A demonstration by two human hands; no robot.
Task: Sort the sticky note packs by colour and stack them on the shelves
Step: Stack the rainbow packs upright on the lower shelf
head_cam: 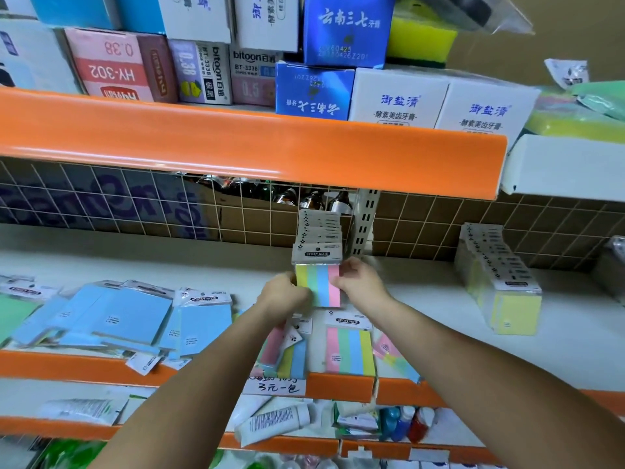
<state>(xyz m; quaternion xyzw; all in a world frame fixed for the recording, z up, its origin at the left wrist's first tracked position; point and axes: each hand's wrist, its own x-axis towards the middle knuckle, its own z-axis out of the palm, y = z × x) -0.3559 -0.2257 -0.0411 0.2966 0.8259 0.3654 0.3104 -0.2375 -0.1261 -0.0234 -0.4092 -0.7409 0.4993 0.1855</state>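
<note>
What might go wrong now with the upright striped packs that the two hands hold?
The upright row of striped packs leans on little; if the left hand and right hand let go, it may topple forward. Loose striped packs overhang the orange shelf edge below and could be knocked off.

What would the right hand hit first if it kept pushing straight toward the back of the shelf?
The right hand holds the striped pack together with the left hand. Straight ahead stands the upright row of packs, so it would likely meet that first, though the gap is hard to judge.
</note>
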